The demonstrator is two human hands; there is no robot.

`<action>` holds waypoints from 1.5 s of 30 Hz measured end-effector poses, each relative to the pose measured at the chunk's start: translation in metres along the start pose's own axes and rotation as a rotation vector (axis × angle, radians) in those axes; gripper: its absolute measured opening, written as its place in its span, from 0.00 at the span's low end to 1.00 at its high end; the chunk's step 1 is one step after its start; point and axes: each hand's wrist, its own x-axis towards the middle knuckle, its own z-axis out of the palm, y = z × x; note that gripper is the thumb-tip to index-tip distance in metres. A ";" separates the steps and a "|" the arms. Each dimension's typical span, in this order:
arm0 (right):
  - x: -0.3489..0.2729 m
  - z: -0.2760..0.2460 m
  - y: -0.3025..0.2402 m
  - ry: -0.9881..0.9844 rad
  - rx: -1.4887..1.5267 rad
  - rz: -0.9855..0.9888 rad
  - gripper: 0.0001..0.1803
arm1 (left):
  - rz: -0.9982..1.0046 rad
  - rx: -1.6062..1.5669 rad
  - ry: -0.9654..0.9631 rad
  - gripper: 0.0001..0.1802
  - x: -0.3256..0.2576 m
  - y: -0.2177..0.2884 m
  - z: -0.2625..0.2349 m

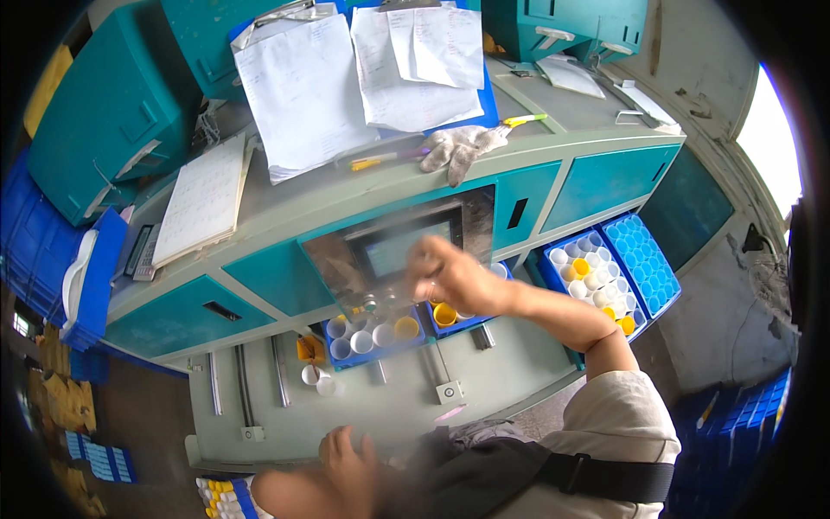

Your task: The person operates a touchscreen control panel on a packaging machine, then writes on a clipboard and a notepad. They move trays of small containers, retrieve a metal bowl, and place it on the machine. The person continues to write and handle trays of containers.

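Observation:
My right hand [450, 281] is raised in front of a control panel with a dark-framed screen [406, 245]. Its fingers look bent but are smeared by motion, so what they hold, if anything, does not show. Below it, a blue crate [421, 344] of white and yellow cups stands beside a second blue crate [462, 326] with a yellow cup [444, 315]. My left hand [346, 467] is low, close to my body, with its fingers loosely bent and apart. Nothing shows in it. Two white cups [328, 386] stand on the bench beside an orange container [310, 349].
Blue crates of white, yellow and blue cups [641, 251] sit at the right. Clipboards with papers [303, 86], a grey glove [458, 149], pens and an open notebook [201, 201] lie on the cabinet top. Metal rods [281, 372] and a white switch box [450, 392] are on the bench [398, 424].

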 end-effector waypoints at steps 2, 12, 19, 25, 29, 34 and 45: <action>0.006 -0.034 0.005 0.194 0.097 0.286 0.18 | 0.035 0.018 -0.065 0.20 0.016 -0.001 0.002; 0.075 -0.141 0.036 0.452 0.317 0.357 0.27 | -0.043 0.226 -0.412 0.26 0.043 -0.034 -0.019; 0.076 -0.082 0.045 0.212 0.120 0.199 0.16 | -0.045 -0.026 -0.198 0.38 0.080 0.004 -0.037; 0.072 0.014 -0.023 -0.306 -0.317 -0.507 0.12 | 0.082 -1.087 0.049 0.31 0.178 0.104 0.004; 0.103 -0.022 0.042 -0.043 -0.496 -0.320 0.09 | 0.107 -1.051 0.262 0.25 0.239 0.122 0.012; 0.141 -0.066 0.127 0.026 -0.998 0.081 0.12 | 0.158 -0.717 0.363 0.11 0.298 0.132 0.031; 0.142 -0.233 0.115 0.484 -0.173 0.381 0.16 | 0.832 -0.189 0.544 0.20 0.464 0.268 0.106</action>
